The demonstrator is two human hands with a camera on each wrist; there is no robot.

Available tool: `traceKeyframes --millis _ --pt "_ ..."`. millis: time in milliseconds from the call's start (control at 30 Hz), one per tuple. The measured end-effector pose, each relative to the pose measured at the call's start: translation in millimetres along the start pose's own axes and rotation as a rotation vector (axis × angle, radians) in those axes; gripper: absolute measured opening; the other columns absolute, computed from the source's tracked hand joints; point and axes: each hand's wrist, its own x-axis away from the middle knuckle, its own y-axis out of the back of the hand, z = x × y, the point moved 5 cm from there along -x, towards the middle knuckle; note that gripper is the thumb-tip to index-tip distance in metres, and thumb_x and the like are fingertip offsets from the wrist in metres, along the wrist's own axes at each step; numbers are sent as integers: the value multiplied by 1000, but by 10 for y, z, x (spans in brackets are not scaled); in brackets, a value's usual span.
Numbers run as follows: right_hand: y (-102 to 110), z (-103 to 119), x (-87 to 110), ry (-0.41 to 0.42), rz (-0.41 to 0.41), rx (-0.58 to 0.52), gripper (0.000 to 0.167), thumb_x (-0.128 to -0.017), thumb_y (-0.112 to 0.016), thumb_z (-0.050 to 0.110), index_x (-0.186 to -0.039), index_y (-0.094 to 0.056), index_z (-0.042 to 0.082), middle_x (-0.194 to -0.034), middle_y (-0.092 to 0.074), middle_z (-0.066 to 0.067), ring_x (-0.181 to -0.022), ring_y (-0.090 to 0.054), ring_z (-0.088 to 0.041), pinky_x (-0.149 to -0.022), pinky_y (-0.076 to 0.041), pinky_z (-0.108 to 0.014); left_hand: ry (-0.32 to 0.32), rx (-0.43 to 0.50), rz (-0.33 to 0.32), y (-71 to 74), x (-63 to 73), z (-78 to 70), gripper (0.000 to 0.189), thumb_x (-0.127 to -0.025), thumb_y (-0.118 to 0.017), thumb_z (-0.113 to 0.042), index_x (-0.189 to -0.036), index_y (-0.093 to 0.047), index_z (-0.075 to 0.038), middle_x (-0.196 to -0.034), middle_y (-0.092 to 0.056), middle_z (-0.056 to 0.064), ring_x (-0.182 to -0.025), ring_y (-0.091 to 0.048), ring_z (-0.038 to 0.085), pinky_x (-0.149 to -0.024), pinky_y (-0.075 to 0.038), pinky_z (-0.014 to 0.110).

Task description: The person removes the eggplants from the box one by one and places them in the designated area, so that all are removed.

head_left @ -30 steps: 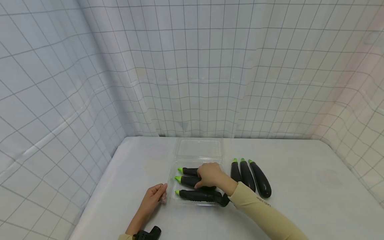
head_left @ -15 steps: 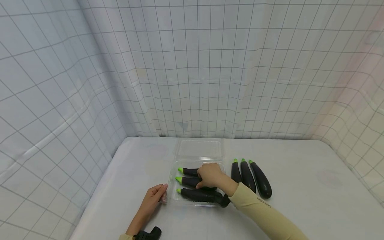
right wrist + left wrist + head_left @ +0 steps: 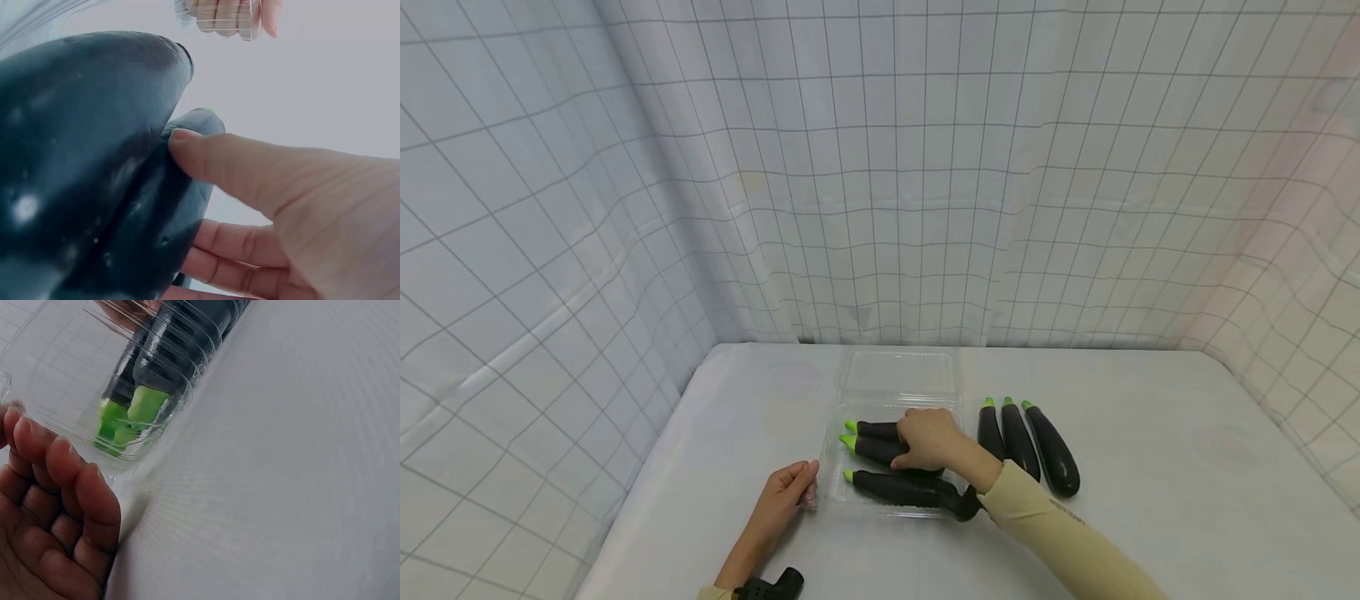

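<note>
A clear plastic container (image 3: 829,479) lies in the middle of the table, its hinged lid (image 3: 898,372) folded back flat. Three dark eggplants with bright green stems lie in it side by side. My right hand (image 3: 931,440) grips the middle eggplant (image 3: 878,451) near its thick end, thumb on the near side and fingers on the far side. It partly hides the back eggplant (image 3: 874,431). The front eggplant (image 3: 898,490) lies along the near wall. My left hand (image 3: 59,506), fingers bent, holds the container's left rim.
Three more eggplants, a left one (image 3: 989,429), a middle one (image 3: 1018,440) and a right one (image 3: 1054,454), lie on the white table just right of the container. A gridded white curtain (image 3: 917,208) surrounds the table. A black wrist camera (image 3: 772,585) sits on the left wrist.
The middle eggplant's stem end has swung slightly toward the back eggplant, and the front one has shifted slightly right at its stem. My left hand has stayed in place.
</note>
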Motion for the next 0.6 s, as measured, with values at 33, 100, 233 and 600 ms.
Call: traceKeyframes --millis 33,100,233,600 --pt "1 -4 1 2 -4 -2 33 -78 -76 43 -75 -61 13 -71 -48 5 -58 -45 -11 -52 -37 -30 4 1 0 0 -4 4 40 -100 -51 -23 -72 -47 5 -61 -43 3 -57 -42 13 -56 -38 25" --pt "-1 -12 2 5 -10 -8 33 -78 -75 43 -77 -61 14 -72 -47 6 -58 -45 -12 -52 -37 -30 2 0 6 1 -8 7 39 -101 -49 -21 -72 -47 6 -62 -42 3 -57 -42 12 -56 -38 25" --pt "0 -18 10 11 -22 -20 32 -79 -74 43 -78 -60 14 -71 -47 7 -59 -45 -11 -53 -37 -30 -4 -2 5 0 -5 3 38 -101 -49 -20 -72 -47 5 -62 -42 3 -57 -42 12 -56 -37 25" --pt "8 -29 43 38 -69 -92 30 -81 -72 40 -80 -58 14 -66 -48 8 -57 -44 -9 -50 -35 -28 -35 6 17 -6 17 -15 41 -100 -50 -24 -72 -44 5 -61 -40 3 -57 -40 11 -55 -37 25"
